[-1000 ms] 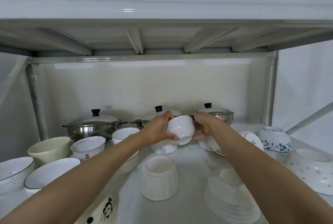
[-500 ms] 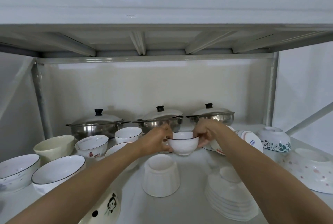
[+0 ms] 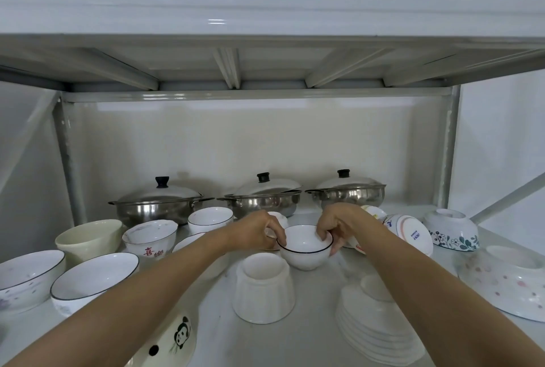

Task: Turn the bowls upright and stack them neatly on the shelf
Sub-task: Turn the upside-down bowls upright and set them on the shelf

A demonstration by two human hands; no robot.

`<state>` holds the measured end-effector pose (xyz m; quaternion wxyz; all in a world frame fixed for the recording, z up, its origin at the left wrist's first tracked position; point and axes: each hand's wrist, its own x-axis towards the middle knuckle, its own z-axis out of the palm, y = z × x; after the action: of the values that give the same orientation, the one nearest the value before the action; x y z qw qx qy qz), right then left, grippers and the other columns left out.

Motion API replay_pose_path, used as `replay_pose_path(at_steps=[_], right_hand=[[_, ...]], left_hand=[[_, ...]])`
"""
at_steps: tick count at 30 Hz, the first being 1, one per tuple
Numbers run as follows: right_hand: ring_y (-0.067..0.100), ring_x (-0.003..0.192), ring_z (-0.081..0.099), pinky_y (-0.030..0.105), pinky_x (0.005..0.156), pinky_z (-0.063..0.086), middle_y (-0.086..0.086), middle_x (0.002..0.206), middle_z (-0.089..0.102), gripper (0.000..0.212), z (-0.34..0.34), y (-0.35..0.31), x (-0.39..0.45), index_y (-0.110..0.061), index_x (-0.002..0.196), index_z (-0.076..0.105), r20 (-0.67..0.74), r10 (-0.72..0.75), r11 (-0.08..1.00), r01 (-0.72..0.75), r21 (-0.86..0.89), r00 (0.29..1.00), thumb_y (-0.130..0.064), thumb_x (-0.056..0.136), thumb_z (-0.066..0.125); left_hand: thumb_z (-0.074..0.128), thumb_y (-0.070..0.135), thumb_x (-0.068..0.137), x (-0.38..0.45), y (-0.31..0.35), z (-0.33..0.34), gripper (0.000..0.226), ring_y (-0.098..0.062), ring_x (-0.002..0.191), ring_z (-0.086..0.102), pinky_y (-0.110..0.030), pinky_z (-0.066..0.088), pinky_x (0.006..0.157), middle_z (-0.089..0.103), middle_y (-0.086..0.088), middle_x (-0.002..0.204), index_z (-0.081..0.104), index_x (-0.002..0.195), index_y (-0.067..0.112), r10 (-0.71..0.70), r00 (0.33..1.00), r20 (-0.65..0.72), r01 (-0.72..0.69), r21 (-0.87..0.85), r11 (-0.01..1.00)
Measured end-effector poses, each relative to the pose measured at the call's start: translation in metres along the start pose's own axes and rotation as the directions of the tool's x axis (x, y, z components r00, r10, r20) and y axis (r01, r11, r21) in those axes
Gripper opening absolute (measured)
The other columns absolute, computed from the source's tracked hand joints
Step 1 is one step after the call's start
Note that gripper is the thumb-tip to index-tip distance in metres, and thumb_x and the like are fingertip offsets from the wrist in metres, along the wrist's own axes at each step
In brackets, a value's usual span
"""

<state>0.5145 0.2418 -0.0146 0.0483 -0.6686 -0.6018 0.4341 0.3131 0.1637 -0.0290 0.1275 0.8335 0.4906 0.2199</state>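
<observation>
- Head view: small bowl [image 3: 305, 248] upright, dark rim line, held at mid shelf [image 3: 318, 334] just behind a ribbed white cup [image 3: 263, 290] that stands upside down
- Left hand [image 3: 259, 233] fingers clamped on bowl's left rim; right hand [image 3: 334, 226] fingers hooked over right rim, thumb outside; can't tell if its base touches the shelf
- Handling, as a guess: glazed ceramic, stiff, light, slick, chips if knocked; rim pinch on both sides works, cupping the wall is safer
- Upright bowls on the left: cream bowl [image 3: 88, 238], red-lettered bowl [image 3: 152, 236], rimmed bowl [image 3: 94, 279]
- Inverted ones on the right: floral bowl [image 3: 452, 229], speckled bowl [image 3: 507, 281], scalloped stack [image 3: 377, 325]
- Surface: smooth painted metal, glossy, bowls likely slide
- Room: three lidded pots [image 3: 157, 201] at the back, low shelf overhead, crowded; little clearance for stacking
</observation>
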Motion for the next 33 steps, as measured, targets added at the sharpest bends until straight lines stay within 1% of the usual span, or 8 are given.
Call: replay_pose_path(at_steps=[6,11,16,20,23,25,31,33], right_hand=[[0.038,0.108,0.061,0.044,0.098,0.050,0.025,0.131,0.052,0.053,0.004,-0.010,-0.007,0.003,0.141,0.036,-0.057,-0.055,0.977,0.042,-0.207,0.997,-0.006,0.092,0.054],[0.028,0.107,0.063,0.037,0.090,0.053,0.015,0.126,0.061,0.044,0.002,-0.028,-0.018,-0.002,0.130,0.053,-0.167,-0.214,0.951,0.167,-0.259,0.962,-0.026,0.094,0.057],[0.028,0.108,0.065,0.036,0.090,0.052,0.014,0.118,0.064,0.038,0.019,-0.048,-0.018,-0.003,0.122,0.056,-0.215,-0.357,0.918,0.297,-0.264,0.909,-0.031,0.099,0.048],[0.025,0.097,0.061,0.031,0.066,0.047,0.013,0.127,0.061,0.038,0.034,-0.062,-0.010,-0.005,0.132,0.054,-0.180,-0.411,0.855,0.309,-0.417,0.893,-0.024,0.103,0.039],[0.028,0.113,0.057,0.031,0.079,0.042,0.015,0.137,0.052,0.039,0.037,-0.066,-0.003,-0.006,0.141,0.043,-0.171,-0.386,0.879,0.305,-0.366,0.907,-0.009,0.103,0.035],[0.029,0.122,0.052,0.034,0.092,0.043,0.012,0.142,0.048,0.041,0.037,-0.068,0.001,-0.009,0.143,0.042,-0.170,-0.390,0.861,0.292,-0.417,0.905,-0.022,0.105,0.030],[0.025,0.116,0.059,0.029,0.082,0.041,0.011,0.129,0.060,0.046,0.038,-0.071,0.009,-0.004,0.129,0.056,-0.132,-0.379,0.820,0.266,-0.507,0.916,-0.035,0.103,0.036],[0.027,0.107,0.063,0.030,0.078,0.042,0.014,0.120,0.064,0.044,0.038,-0.073,0.012,-0.001,0.126,0.057,-0.135,-0.378,0.840,0.278,-0.467,0.916,-0.032,0.102,0.038]], left_hand=[[0.059,-0.005,0.087,0.001,0.001,-0.016,0.024,-0.016,0.096,0.066,-0.025,0.055,0.089,0.071,-0.008,0.105,0.072,0.106,0.003,-0.164,0.986,0.038,0.166,-0.379,0.911],[0.048,0.004,0.096,0.008,-0.013,-0.021,0.027,-0.019,0.087,0.058,-0.030,0.051,0.082,0.063,-0.010,0.102,0.065,0.116,0.006,-0.422,0.898,-0.126,0.373,-0.292,0.881],[0.040,0.020,0.101,0.018,-0.010,-0.015,0.031,-0.014,0.076,0.054,-0.026,0.049,0.066,0.053,-0.001,0.089,0.054,0.121,0.002,-0.613,0.787,-0.074,0.560,-0.331,0.759],[0.038,0.027,0.102,0.032,-0.008,-0.009,0.041,-0.016,0.070,0.057,-0.031,0.054,0.067,0.049,-0.001,0.078,0.045,0.134,0.001,-0.684,0.730,-0.006,0.635,-0.364,0.681],[0.035,0.029,0.102,0.039,-0.012,-0.003,0.037,-0.032,0.070,0.064,-0.038,0.057,0.064,0.055,-0.015,0.082,0.049,0.123,0.001,-0.757,0.650,0.061,0.730,-0.326,0.600],[0.034,0.033,0.100,0.042,-0.019,0.001,0.043,-0.030,0.060,0.061,-0.039,0.058,0.067,0.058,-0.021,0.087,0.049,0.123,0.000,-0.800,0.593,0.092,0.778,-0.324,0.539],[0.035,0.034,0.101,0.048,-0.021,0.004,0.043,-0.026,0.059,0.062,-0.033,0.058,0.057,0.060,-0.020,0.111,0.045,0.130,0.004,-0.819,0.569,0.072,0.792,-0.314,0.523],[0.040,0.027,0.101,0.049,-0.018,0.001,0.040,-0.025,0.070,0.062,-0.036,0.060,0.066,0.059,-0.012,0.098,0.045,0.134,0.004,-0.790,0.608,0.080,0.751,-0.379,0.540]])
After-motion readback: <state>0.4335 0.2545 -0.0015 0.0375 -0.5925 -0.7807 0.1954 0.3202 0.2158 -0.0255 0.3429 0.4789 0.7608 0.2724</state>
